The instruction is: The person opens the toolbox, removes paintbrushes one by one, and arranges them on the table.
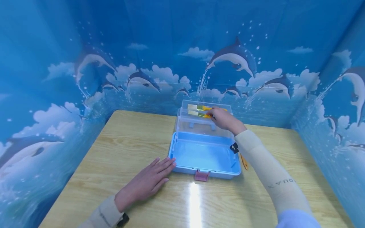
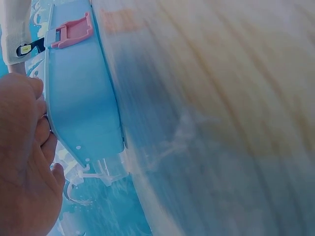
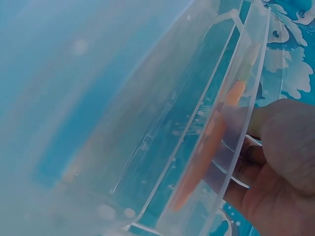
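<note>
Paintbrush (image 1: 201,115) handling at clear tray (image 3: 189,221), apparently.
Left hand (image 1: 150,179), straight-fingered, against blue toolbox (image 1: 205,156); right hand (image 1: 223,119) at paintbrush, grip indeterminate. Next move judged to need steady box.

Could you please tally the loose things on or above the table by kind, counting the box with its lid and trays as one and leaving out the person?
Box: 1
Brushes: 2
Orange handle, partly hidden, so its kind is unclear: 1
Total: 4
</note>
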The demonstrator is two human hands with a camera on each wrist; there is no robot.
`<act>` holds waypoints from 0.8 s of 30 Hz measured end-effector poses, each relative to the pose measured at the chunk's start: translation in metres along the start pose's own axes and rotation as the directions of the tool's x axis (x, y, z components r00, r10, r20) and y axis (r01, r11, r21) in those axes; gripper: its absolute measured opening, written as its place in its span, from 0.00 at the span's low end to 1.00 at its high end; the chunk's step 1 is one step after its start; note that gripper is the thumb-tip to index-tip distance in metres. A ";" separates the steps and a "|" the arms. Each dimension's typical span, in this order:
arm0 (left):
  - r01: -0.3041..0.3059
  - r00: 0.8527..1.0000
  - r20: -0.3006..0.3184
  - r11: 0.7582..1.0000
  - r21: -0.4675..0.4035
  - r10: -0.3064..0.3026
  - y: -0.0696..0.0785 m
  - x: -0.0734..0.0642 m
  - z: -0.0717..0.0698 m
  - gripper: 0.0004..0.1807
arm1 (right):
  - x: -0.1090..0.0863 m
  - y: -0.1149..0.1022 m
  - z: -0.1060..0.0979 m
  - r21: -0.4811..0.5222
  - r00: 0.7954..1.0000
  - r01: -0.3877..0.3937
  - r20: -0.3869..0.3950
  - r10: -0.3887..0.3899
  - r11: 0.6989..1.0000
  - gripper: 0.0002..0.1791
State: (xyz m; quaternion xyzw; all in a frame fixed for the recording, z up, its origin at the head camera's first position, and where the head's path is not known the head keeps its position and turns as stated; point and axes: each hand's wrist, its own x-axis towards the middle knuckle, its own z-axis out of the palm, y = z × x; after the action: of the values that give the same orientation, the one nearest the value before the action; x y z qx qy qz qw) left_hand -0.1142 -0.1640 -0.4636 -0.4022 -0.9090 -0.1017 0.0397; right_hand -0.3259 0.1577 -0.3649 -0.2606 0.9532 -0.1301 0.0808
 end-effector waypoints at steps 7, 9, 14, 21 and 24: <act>-0.008 1.000 -0.010 1.000 0.007 0.008 0.000 0.000 0.000 0.29 | -0.002 0.002 0.003 0.001 0.999 0.010 -0.038 -0.010 1.000 0.17; -0.008 1.000 -0.014 1.000 0.003 0.008 0.001 -0.001 0.000 0.29 | -0.003 0.003 0.003 0.013 0.998 0.031 -0.052 -0.030 0.999 0.17; -0.011 0.999 -0.031 1.000 -0.009 0.011 0.002 -0.001 0.001 0.29 | -0.007 0.007 0.006 0.037 0.996 0.049 -0.074 -0.046 0.998 0.18; 0.004 1.000 -0.023 1.000 -0.015 -0.005 0.001 0.001 0.001 0.29 | -0.013 0.010 0.005 0.035 0.990 0.066 -0.130 -0.061 0.997 0.18; 0.015 1.000 -0.019 1.000 -0.023 -0.015 0.002 0.002 0.001 0.29 | -0.015 0.008 0.003 0.020 0.984 0.085 -0.158 -0.081 0.996 0.18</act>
State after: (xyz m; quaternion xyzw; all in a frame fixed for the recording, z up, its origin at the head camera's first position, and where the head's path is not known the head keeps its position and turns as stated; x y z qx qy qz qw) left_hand -0.1140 -0.1615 -0.4642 -0.3947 -0.9104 -0.1160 0.0430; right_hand -0.3159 0.1718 -0.3684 -0.2880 0.9431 -0.1662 0.0033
